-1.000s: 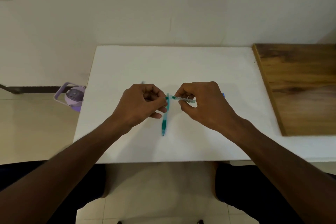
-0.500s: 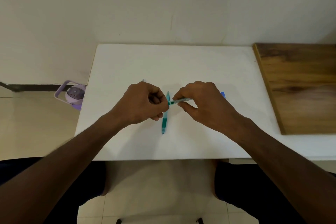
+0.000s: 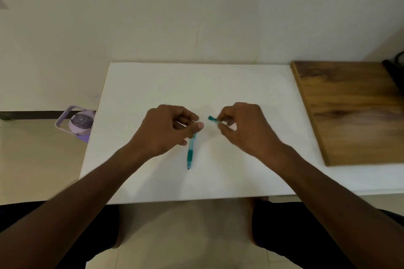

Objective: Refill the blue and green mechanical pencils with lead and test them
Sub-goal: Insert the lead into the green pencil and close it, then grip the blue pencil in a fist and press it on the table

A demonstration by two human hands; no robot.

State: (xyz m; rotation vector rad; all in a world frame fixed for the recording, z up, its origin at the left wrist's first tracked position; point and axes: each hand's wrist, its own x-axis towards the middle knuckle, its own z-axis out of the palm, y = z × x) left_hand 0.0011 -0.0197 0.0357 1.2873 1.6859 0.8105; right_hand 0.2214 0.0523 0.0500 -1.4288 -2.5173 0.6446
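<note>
A green mechanical pencil (image 3: 190, 153) stands tilted over the white table (image 3: 196, 85), tip toward me and near the surface. My left hand (image 3: 168, 129) grips its upper end between thumb and fingers, hiding the top. My right hand (image 3: 244, 129) pinches a small lead tube with a green end (image 3: 212, 119), which points left at the pencil's top across a short gap. No blue pencil shows in this view.
A wooden board (image 3: 354, 111) lies along the table's right side. A purple water bottle (image 3: 79, 124) stands on the floor to the left of the table. The wall runs right behind the table.
The tube's end was against the top of the green pencil; my right hand has drawn it away to the right. The two hands are now apart.
</note>
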